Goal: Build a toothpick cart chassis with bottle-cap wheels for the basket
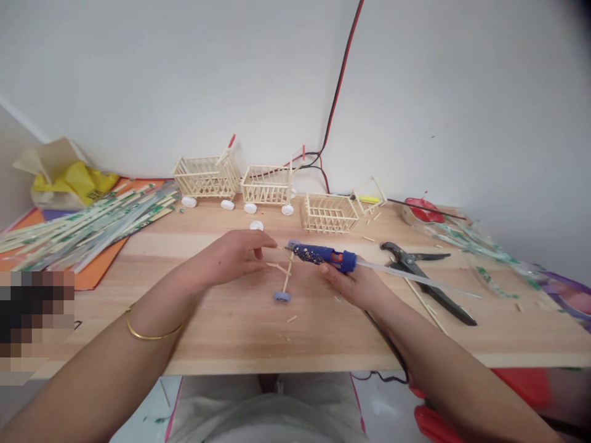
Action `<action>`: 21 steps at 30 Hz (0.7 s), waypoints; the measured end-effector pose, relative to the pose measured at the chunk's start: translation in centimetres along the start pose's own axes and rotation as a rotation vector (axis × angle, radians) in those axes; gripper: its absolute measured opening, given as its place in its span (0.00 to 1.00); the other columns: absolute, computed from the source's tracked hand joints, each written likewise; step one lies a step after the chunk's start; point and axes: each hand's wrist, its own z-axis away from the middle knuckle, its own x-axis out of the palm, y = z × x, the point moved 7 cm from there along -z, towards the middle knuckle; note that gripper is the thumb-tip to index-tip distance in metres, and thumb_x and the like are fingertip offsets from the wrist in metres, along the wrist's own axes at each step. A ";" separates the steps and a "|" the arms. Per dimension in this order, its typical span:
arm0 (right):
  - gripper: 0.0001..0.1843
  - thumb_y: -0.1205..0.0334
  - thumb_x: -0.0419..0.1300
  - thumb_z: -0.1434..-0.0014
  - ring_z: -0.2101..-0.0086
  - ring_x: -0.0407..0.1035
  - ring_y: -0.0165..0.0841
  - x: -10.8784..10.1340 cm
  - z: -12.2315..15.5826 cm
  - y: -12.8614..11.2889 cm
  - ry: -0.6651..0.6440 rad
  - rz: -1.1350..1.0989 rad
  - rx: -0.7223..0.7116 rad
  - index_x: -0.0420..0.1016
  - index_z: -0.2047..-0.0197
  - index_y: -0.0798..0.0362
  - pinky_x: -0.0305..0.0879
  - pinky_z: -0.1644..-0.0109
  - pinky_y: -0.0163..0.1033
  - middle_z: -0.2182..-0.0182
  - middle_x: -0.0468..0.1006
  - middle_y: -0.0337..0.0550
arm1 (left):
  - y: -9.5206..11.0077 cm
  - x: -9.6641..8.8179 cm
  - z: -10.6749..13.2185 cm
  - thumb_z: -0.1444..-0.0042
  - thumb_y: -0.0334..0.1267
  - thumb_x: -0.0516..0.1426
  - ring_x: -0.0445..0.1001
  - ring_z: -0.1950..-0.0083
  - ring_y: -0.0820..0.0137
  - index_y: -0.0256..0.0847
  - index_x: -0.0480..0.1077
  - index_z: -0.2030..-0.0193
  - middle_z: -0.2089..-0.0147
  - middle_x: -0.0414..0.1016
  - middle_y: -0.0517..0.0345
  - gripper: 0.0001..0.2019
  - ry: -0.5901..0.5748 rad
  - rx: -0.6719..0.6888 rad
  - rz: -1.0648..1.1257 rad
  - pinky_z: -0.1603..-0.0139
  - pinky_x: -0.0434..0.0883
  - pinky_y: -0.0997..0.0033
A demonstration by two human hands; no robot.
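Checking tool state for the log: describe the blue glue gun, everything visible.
The glue gun is blue plastic, its body speckled with pale dried glue, with an orange part near the rear. A translucent glue stick protrudes from its back, reaching over the black cutters. It lies roughly level above the wooden table, nozzle pointing left at a small stick frame. The right hand grips it from below; a dark cord trails off the table edge.

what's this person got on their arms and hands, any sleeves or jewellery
Both forearms are bare, with no sleeves in view and no gloves. The left hand has a thin gold bangle around its wrist. The right hand and its wrist show no jewellery or watch.
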 end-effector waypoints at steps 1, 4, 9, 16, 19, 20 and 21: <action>0.19 0.47 0.51 0.37 0.76 0.62 0.30 -0.1 0.0 0.1 0.005 0.001 0.005 0.73 0.67 0.51 0.58 0.73 0.34 0.79 0.67 0.38 | 0.0 0.0 0.0 0.48 0.43 0.60 0.74 0.63 0.66 0.38 0.72 0.51 0.62 0.76 0.53 0.18 -0.002 -0.008 0.006 0.59 0.68 0.67; 0.20 0.46 0.51 0.37 0.76 0.62 0.30 -0.8 0.0 0.3 0.041 0.006 0.016 0.73 0.69 0.51 0.58 0.74 0.34 0.80 0.66 0.38 | 0.0 0.0 0.0 0.47 0.43 0.59 0.74 0.63 0.66 0.38 0.72 0.51 0.62 0.76 0.53 0.18 -0.009 -0.022 0.007 0.60 0.68 0.67; 0.23 0.43 0.50 0.38 0.78 0.59 0.28 -1.4 0.6 -0.2 0.048 -0.061 -0.005 0.67 0.75 0.53 0.56 0.76 0.33 0.82 0.63 0.37 | 0.1 -0.1 0.0 0.48 0.41 0.59 0.73 0.64 0.67 0.38 0.72 0.51 0.63 0.76 0.54 0.18 -0.011 -0.036 0.000 0.61 0.68 0.68; 0.22 0.45 0.56 0.41 0.80 0.53 0.24 0.2 1.2 -1.2 -0.096 -0.140 -0.022 0.62 0.77 0.54 0.50 0.78 0.30 0.82 0.60 0.34 | 0.2 0.0 0.1 0.46 0.41 0.58 0.73 0.65 0.70 0.40 0.72 0.51 0.61 0.76 0.56 0.16 0.000 -0.020 -0.010 0.60 0.69 0.71; 0.21 0.46 0.56 0.41 0.79 0.54 0.25 0.4 1.1 -1.1 -0.089 -0.099 -0.010 0.62 0.77 0.54 0.50 0.77 0.30 0.81 0.60 0.34 | 0.3 0.0 0.1 0.46 0.42 0.58 0.73 0.64 0.69 0.39 0.71 0.51 0.61 0.76 0.55 0.17 -0.006 -0.017 -0.024 0.60 0.69 0.71; 0.21 0.46 0.56 0.42 0.79 0.54 0.25 0.4 1.0 -1.1 -0.085 -0.088 -0.005 0.62 0.77 0.54 0.51 0.77 0.30 0.81 0.60 0.34 | 0.3 0.0 0.1 0.46 0.42 0.58 0.73 0.64 0.69 0.39 0.72 0.51 0.61 0.76 0.55 0.17 -0.005 -0.016 -0.023 0.60 0.69 0.71; 0.22 0.46 0.56 0.42 0.79 0.54 0.25 0.4 1.0 -1.1 -0.080 -0.079 -0.003 0.62 0.77 0.54 0.51 0.77 0.31 0.82 0.59 0.34 | 0.4 -0.1 0.1 0.46 0.42 0.58 0.73 0.64 0.69 0.39 0.72 0.51 0.61 0.76 0.54 0.17 -0.003 -0.016 -0.020 0.60 0.69 0.70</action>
